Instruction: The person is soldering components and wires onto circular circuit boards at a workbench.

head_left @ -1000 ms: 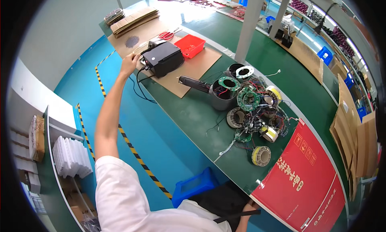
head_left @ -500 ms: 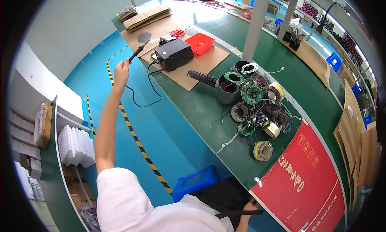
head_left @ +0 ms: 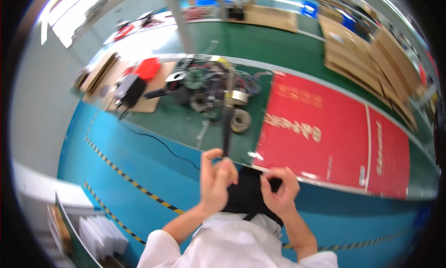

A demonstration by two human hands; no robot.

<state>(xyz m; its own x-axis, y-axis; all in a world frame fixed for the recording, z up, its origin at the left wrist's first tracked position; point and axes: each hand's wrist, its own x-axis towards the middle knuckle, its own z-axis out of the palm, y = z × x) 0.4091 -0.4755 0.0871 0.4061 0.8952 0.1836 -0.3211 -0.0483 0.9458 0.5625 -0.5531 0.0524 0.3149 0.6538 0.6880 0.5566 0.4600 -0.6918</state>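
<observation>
My left hand (head_left: 215,180) is closed around the lower end of a soldering iron (head_left: 226,131). The iron stands nearly upright, blurred by motion, its thin tip overlapping the view of the motor parts behind. My right hand (head_left: 281,191) is a little to the right, thumb and forefinger curled together in a pinch. Whatever it holds, if anything, I cannot make out. Beyond the hands, a tangled heap of motor parts (head_left: 213,84) with wires, green boards and wound coils lies on the green bench. One ring-shaped coil (head_left: 240,120) sits at its near side.
A red carton sheet (head_left: 320,133) covers the bench's right part. At the left are a black box-shaped unit (head_left: 130,89), a red tray (head_left: 148,69) and cardboard. A black cable (head_left: 162,145) hangs over the blue floor. A grey post (head_left: 180,21) rises behind the heap.
My left hand has brought the soldering iron from the far left to in front of me. My right hand has risen from beside the bench edge. The view has swung to the right.
</observation>
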